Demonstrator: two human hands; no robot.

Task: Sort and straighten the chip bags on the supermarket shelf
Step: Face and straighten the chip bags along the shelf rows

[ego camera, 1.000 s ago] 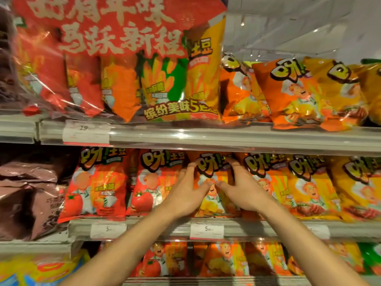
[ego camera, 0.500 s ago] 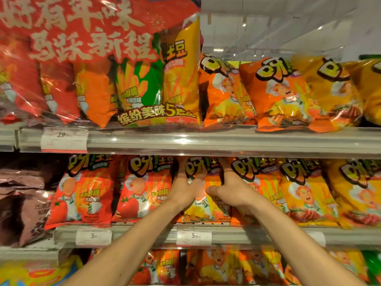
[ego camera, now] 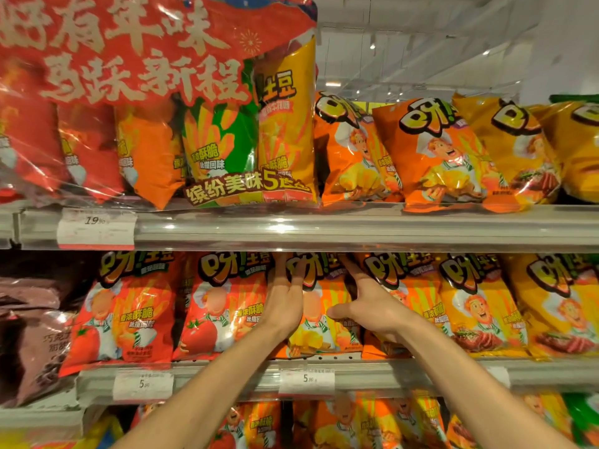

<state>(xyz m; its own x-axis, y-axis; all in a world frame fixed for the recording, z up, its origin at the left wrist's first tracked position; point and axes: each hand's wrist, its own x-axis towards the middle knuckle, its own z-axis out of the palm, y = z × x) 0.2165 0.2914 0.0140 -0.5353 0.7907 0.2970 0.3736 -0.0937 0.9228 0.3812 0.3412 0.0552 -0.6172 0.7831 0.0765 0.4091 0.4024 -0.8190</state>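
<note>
Orange bag (ego camera: 319, 319): stands on middle shelf (ego camera: 405, 372), between red bags (ego camera: 223, 306) and a second orange bag (ego camera: 405, 286); top tucked under upper shelf (ego camera: 356, 226).
Left hand (ego camera: 285, 306): fingers straight, spread flat against bag's left upper edge; not pinching.
Right hand (ego camera: 369, 306): fingers extended along bag's right edge, thumb out; fingertips hidden behind neighbour, so hold unclear.
Handling (judged): light, air-puffed, slick crinkly film, contents fragile. Press sides gently; avoid squeezing the middle.
</note>
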